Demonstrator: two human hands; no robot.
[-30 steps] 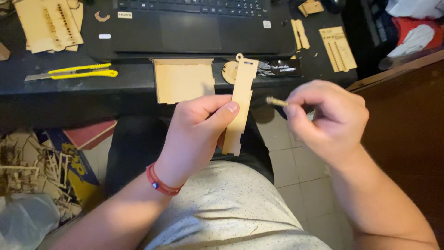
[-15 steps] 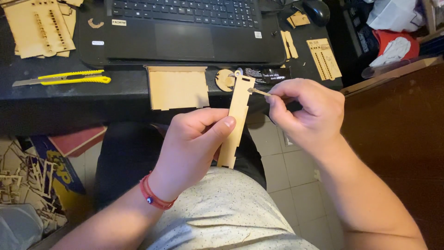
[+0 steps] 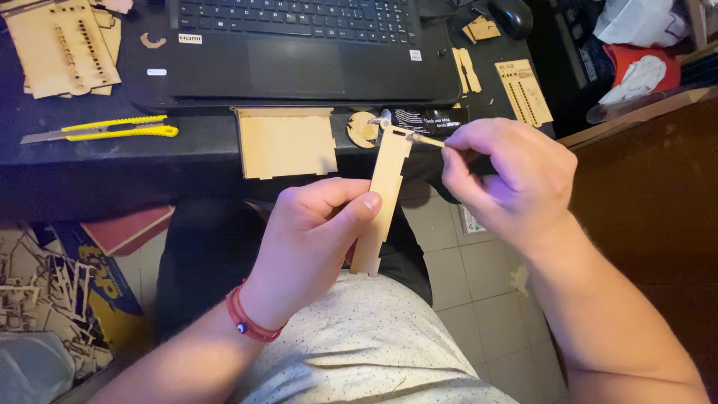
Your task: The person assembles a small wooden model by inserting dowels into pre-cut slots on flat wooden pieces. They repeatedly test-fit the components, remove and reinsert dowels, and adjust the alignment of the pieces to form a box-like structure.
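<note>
My left hand (image 3: pixel 310 239) grips a long thin wooden strip (image 3: pixel 387 187) upright, thumb pressed on its face. A red bracelet sits on that wrist. My right hand (image 3: pixel 508 176) pinches a small thin stick (image 3: pixel 425 140) whose tip touches the top right corner of the strip. Both hands hover above my lap, just in front of the dark desk edge (image 3: pixel 112 172).
On the desk lie a black laptop (image 3: pixel 299 52), a flat wooden panel (image 3: pixel 286 142), a small wooden disc (image 3: pixel 363 129), a yellow utility knife (image 3: pixel 112 129), perforated wooden sheets (image 3: pixel 63 49) and slotted pieces (image 3: pixel 523 90). Wood offcuts (image 3: pixel 37 299) pile on the floor at left.
My right hand has brought the small stick leftward until its tip meets the top of the strip. My left hand kept hold of the strip, tilting it slightly.
</note>
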